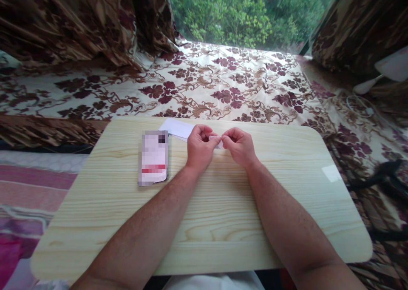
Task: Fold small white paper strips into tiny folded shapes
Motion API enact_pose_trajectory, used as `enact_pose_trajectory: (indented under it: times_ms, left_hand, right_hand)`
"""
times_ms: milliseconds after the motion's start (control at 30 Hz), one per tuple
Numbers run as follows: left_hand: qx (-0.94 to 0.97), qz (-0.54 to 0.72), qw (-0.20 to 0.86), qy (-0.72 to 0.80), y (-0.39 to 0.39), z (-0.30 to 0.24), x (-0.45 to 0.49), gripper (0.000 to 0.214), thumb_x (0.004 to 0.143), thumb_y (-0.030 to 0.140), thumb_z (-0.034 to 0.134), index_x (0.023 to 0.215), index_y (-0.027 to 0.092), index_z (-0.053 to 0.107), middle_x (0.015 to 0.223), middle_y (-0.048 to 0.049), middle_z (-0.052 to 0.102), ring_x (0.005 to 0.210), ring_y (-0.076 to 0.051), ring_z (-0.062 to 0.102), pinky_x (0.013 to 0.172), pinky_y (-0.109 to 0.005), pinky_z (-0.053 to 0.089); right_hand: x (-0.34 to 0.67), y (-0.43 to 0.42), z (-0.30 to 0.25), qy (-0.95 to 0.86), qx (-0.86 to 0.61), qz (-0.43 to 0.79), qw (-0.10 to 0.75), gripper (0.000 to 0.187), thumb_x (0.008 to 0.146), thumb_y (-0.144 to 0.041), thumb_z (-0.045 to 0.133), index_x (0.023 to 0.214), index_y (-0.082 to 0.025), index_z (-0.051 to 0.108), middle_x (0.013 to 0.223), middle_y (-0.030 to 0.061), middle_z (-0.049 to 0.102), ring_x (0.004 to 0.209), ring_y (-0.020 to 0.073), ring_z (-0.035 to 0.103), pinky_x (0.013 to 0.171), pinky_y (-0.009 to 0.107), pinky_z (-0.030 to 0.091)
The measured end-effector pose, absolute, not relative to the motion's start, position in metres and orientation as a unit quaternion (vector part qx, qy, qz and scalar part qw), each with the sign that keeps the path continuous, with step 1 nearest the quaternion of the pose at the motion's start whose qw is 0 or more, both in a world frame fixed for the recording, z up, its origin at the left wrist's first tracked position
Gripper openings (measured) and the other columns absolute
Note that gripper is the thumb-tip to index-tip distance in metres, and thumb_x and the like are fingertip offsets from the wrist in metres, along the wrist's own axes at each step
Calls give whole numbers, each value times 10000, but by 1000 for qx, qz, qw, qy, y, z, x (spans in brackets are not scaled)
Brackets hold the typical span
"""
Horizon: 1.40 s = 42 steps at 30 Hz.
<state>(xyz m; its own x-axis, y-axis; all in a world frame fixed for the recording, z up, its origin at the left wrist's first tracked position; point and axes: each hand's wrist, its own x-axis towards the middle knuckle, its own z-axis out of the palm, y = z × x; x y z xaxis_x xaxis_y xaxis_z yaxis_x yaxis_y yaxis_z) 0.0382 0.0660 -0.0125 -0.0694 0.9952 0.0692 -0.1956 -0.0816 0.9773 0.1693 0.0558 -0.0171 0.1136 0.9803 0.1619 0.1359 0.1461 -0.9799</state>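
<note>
Both my hands meet over the far middle of a light wooden table (223, 205). My left hand (200, 147) and my right hand (239, 146) are closed in pinches on a small folded piece of white paper (217, 141) held between them, just above the tabletop. Most of that paper is hidden by my fingers. A flat white sheet of paper (177, 128) lies on the table just behind my left hand, near the far edge. A phone (153, 157) lies flat on the table to the left of my left hand.
The table stands over a bed with a cream and maroon floral cover (223, 81). Matching curtains (79, 22) hang at both sides of a window onto green trees. A white lamp and cable (366, 90) lie at the right, a pink striped blanket (28, 188) at the left.
</note>
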Motion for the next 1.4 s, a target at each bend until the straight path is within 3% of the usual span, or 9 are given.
enact_pose_trajectory:
  times_ms: [133, 233, 733, 1033, 1233, 1400]
  left_hand:
    - [487, 563, 502, 440, 65, -11, 38, 364, 673, 194, 751, 973, 189, 546, 780, 11, 668, 651, -105, 622, 615, -218, 479]
    - [519, 542, 495, 438, 64, -11, 36, 377, 697, 216, 739, 1025, 193, 553, 691, 32, 632, 595, -103, 587, 568, -213, 438]
    - [504, 550, 505, 434, 68, -15, 36, 372, 670, 157, 733, 969, 211, 519, 640, 68, 565, 551, -92, 528, 539, -211, 402]
    - [515, 527, 520, 433, 64, -8, 36, 347, 665, 197, 750, 979, 194, 604, 755, 18, 649, 623, -114, 576, 573, -231, 423]
    - [575, 490, 477, 449, 65, -7, 33, 127, 725, 266, 722, 794, 180, 660, 693, 18, 627, 615, -122, 532, 578, -245, 403]
    - [576, 495, 455, 464, 67, -10, 32, 123, 742, 288, 715, 788, 180, 677, 682, 23, 617, 609, -119, 507, 572, -244, 384]
  right_hand:
    - [171, 55, -13, -521, -522, 397, 547, 88, 766, -257, 644, 726, -180, 632, 585, -22, 616, 524, 107, 531, 508, 236, 398]
    - [172, 55, -10, -504, -522, 403, 557, 74, 760, -242, 642, 723, -180, 630, 570, -26, 616, 507, 104, 526, 511, 238, 406]
    - [172, 56, -13, -505, -511, 421, 554, 69, 774, -232, 642, 735, -176, 635, 559, -29, 611, 501, 100, 527, 508, 232, 400]
    - [174, 57, -10, -486, -520, 419, 564, 113, 772, -285, 661, 745, -182, 622, 566, -30, 608, 510, 104, 541, 523, 237, 429]
    - [174, 59, -13, -444, -487, 443, 607, 128, 778, -288, 675, 768, -184, 602, 562, -38, 606, 486, 96, 542, 508, 233, 445]
    - [173, 59, -15, -446, -484, 452, 602, 141, 771, -294, 690, 779, -180, 607, 578, -25, 630, 503, 105, 572, 514, 237, 470]
